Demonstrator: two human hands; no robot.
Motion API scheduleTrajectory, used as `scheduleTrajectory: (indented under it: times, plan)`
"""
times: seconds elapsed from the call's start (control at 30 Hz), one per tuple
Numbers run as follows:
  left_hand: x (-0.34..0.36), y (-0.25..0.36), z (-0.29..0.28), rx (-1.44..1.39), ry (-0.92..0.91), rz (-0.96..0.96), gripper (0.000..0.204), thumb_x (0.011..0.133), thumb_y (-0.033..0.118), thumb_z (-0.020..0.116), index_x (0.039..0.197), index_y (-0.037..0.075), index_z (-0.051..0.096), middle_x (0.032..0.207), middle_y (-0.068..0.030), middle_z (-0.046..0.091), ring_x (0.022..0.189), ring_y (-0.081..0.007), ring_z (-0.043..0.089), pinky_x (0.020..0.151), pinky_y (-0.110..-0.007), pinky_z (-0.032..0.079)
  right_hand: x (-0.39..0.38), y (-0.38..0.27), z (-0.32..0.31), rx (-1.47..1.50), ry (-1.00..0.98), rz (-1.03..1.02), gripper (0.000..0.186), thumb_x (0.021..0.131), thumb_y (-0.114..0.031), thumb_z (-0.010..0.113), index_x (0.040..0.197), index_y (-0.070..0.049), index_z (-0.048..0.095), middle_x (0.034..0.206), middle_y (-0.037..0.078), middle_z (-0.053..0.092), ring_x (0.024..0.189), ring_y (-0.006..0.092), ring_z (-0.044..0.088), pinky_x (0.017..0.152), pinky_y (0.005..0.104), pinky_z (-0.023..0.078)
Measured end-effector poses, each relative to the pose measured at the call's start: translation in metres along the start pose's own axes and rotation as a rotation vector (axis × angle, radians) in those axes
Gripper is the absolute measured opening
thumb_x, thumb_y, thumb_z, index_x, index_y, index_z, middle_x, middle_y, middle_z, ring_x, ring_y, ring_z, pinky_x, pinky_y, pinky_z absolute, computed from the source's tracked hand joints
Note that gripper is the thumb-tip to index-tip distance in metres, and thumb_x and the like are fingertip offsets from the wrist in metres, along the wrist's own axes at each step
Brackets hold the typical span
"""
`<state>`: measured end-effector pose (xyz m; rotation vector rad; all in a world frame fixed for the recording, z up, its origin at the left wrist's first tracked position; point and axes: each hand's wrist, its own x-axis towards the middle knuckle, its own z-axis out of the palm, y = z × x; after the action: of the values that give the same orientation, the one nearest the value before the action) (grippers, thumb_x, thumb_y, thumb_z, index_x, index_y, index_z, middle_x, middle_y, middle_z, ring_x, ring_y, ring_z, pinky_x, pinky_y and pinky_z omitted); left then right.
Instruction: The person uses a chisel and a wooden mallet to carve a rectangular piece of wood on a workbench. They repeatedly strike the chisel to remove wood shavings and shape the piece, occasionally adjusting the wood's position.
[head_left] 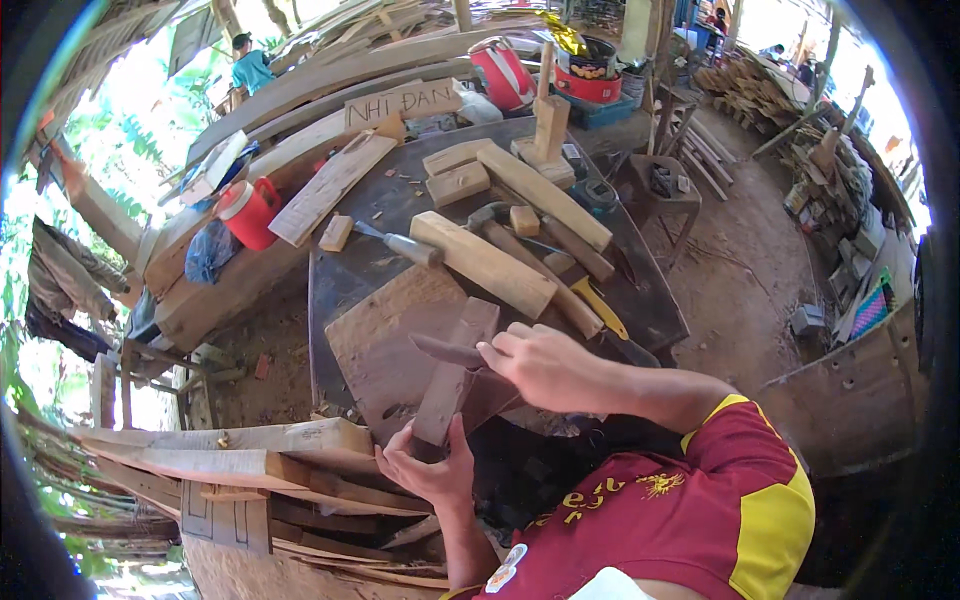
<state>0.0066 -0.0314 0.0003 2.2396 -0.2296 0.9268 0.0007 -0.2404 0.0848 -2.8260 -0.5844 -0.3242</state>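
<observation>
My left hand is wrapped around the lower end of a brown wooden block, thumb on one side and fingers on the other. The block is tilted over a wide wooden board on the dark table. In my closed right hand is a dark, flat, tapered piece whose tip points left across the block. Its exact kind is unclear, and my fingers hide its right end. Beyond the board lie a chisel with a grey handle and a thick wooden bar.
A yellow-handled tool, a hammer and several wood pieces lie on the dark table. A red jug stands left on a beam. Stacked planks reach the table's near-left side. A stool stands right; another person is far left.
</observation>
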Motion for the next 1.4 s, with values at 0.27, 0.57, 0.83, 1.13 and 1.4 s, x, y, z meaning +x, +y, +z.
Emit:
scheduleTrajectory:
  times: [0.27, 0.57, 0.83, 1.13, 1.4]
  plan:
    - [-0.001, 0.002, -0.003, -0.011, -0.031, -0.038, 0.06, 0.063, 0.037, 0.088, 0.096, 0.001, 0.053, 0.093, -0.0129, 0.054, 0.091, -0.0324, 0.051, 0.081, -0.043, 0.042, 0.005, -0.041, 0.014, 0.05, 0.141, -0.022, 0.053, 0.087, -0.017, 0.055, 0.133, 0.007, 0.044, 0.098, 0.017, 0.058, 0.09, 0.0289, 0.059, 0.069, 0.0368, 0.05]
    - [-0.002, 0.0, 0.0, -0.001, 0.01, -0.052, 0.062, 0.062, 0.043, 0.088, 0.094, 0.002, 0.054, 0.09, -0.0111, 0.054, 0.091, -0.0322, 0.052, 0.081, -0.043, 0.042, 0.018, 0.003, 0.004, -0.01, 0.104, 0.214, 0.05, 0.08, -0.006, 0.055, 0.129, 0.004, 0.048, 0.083, 0.019, 0.06, 0.065, 0.0296, 0.064, 0.053, 0.0373, 0.053]
    - [-0.006, -0.006, 0.002, -0.026, 0.002, -0.067, 0.064, 0.06, 0.044, 0.089, 0.093, 0.002, 0.053, 0.089, -0.0112, 0.054, 0.09, -0.0321, 0.052, 0.082, -0.042, 0.042, 0.008, -0.048, 0.006, 0.144, -0.034, 0.044, 0.039, 0.093, -0.019, 0.049, 0.124, 0.005, 0.049, 0.074, 0.02, 0.061, 0.055, 0.0326, 0.065, 0.045, 0.0408, 0.053]
    - [-0.001, 0.001, -0.001, -0.018, 0.019, -0.034, 0.062, 0.061, 0.041, 0.089, 0.095, 0.002, 0.054, 0.088, -0.0104, 0.054, 0.09, -0.0307, 0.052, 0.083, -0.042, 0.042, 0.032, 0.018, 0.009, -0.003, 0.128, 0.358, 0.041, 0.093, -0.018, 0.05, 0.129, 0.0, 0.051, 0.073, 0.02, 0.062, 0.058, 0.0324, 0.065, 0.048, 0.0394, 0.053]
    - [-0.003, -0.001, 0.0, -0.04, -0.004, -0.079, 0.059, 0.059, 0.035, 0.09, 0.096, 0.008, 0.053, 0.091, -0.0052, 0.063, 0.088, -0.0269, 0.06, 0.101, -0.051, 0.034, 0.005, -0.027, 0.005, 0.237, -0.042, 0.114, 0.044, 0.091, -0.02, 0.052, 0.13, -0.001, 0.049, 0.069, 0.023, 0.061, 0.056, 0.0376, 0.063, 0.048, 0.0451, 0.051]
